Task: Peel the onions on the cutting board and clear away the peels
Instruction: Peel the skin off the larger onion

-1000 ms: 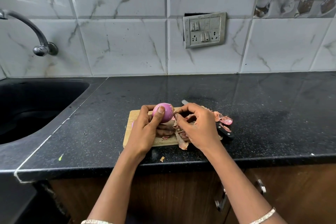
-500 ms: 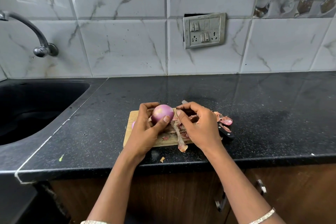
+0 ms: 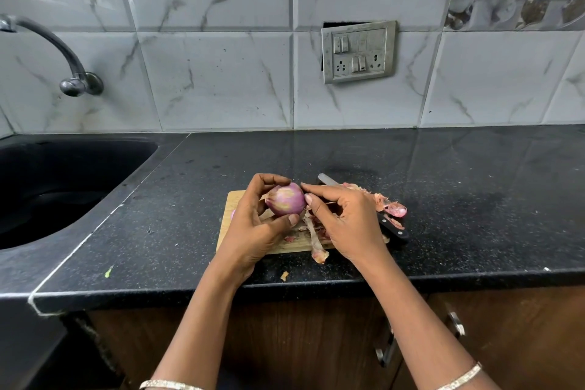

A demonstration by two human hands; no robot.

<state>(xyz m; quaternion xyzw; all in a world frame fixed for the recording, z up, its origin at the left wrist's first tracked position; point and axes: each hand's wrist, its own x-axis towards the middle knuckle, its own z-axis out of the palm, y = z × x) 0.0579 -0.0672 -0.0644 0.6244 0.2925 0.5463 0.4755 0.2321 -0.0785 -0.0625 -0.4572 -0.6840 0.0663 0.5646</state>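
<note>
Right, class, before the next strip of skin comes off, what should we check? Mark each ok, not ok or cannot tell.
1. Left hand grips onion: ok.
2. Right hand pinches its skin: ok.
3. Knife out of both hands: ok.
4. Onion fully peeled: not ok, dry skin remains.
5. Peels all on cutting board: not ok, scrap on counter.

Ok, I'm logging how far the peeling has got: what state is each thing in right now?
onion: held above the cutting board, mostly peeled, dry skin on one end.
left hand: grips the onion.
right hand: pinches at the onion's right end.
peels: loose on board and counter, not cleared.
knife: lying unheld, partly hidden by the right hand.
</note>
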